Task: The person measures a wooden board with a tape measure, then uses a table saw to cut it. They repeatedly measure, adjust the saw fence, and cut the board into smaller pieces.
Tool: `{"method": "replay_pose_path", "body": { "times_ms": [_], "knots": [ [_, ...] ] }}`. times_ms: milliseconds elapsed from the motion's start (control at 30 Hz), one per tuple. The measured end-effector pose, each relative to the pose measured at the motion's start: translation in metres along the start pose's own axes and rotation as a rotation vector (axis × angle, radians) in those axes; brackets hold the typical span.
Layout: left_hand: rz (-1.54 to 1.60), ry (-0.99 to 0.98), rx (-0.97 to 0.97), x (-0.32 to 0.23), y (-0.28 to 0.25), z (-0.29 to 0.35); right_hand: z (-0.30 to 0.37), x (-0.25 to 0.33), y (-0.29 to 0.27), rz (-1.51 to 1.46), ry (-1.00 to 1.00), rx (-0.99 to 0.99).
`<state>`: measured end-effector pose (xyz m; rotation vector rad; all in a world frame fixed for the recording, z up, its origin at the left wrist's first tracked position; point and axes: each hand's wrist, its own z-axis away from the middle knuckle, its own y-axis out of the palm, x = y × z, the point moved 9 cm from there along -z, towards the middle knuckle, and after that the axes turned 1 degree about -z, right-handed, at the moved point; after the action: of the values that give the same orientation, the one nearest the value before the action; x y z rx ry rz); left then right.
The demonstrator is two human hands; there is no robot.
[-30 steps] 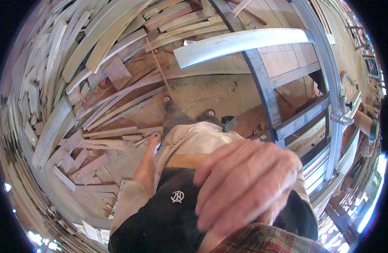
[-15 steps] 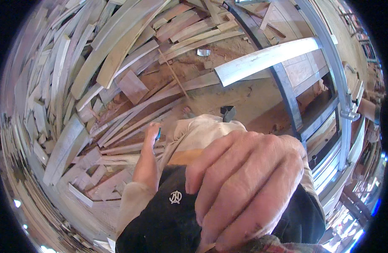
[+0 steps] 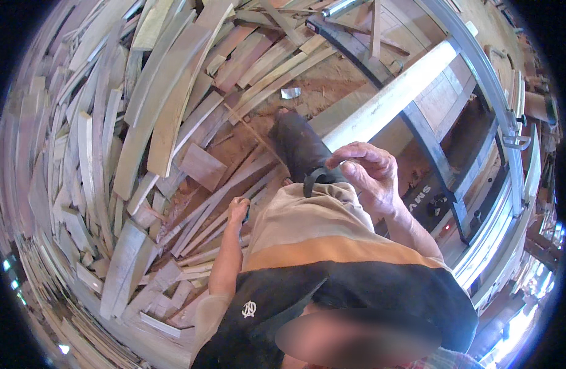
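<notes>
My left hand (image 3: 239, 210) is closed at my left side, beside the scrap wood. A small dark and teal thing (image 3: 246, 214) shows at its edge, mostly hidden by the fingers. My right hand (image 3: 370, 175) is held in front of my waist, fingers bent and thumb close to the index fingertip. A tiny pale spot shows between them, too small to name. Just beyond that hand lies a long pale plank (image 3: 393, 92), its far end on a metal frame (image 3: 427, 138). A black strap (image 3: 310, 184) hangs at my waist, by the right hand.
A large heap of loose boards and offcuts (image 3: 178, 117) covers the left and far side. Sawdust-strewn ground (image 3: 320, 86) shows between the heap and the frame. A metal rail (image 3: 510, 135) runs along the right, with more timber (image 3: 532, 163) behind it.
My right hand has dropped from close to the camera to in front of my waist. My left hand stays closed at my side. The view has shifted, and a dark trouser leg now shows.
</notes>
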<state>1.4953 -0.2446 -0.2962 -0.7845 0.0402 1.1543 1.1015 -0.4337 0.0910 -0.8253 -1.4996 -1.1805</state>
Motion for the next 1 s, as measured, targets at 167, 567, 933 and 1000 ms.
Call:
{"method": "replay_pose_path", "body": {
  "times_ms": [167, 567, 933, 1000],
  "knots": [
    [-0.034, 0.162, -0.007, -0.123, -0.062, -0.056, -0.094, -0.027, -0.001, 0.137, -0.082, 0.081],
    [-0.249, 0.233, -0.194, -0.365, -0.26, -0.223, -0.354, -0.011, -0.086, 0.5, -0.187, -0.106],
    [-0.834, 0.134, 0.151, -0.403, -0.332, -0.401, -0.433, -0.006, -0.207, 0.847, -0.131, -0.52],
    [-0.678, 0.098, 0.01, -0.476, -0.336, -0.446, -0.453, -0.014, -0.2, 0.774, -0.046, -0.56]
  ]
}}
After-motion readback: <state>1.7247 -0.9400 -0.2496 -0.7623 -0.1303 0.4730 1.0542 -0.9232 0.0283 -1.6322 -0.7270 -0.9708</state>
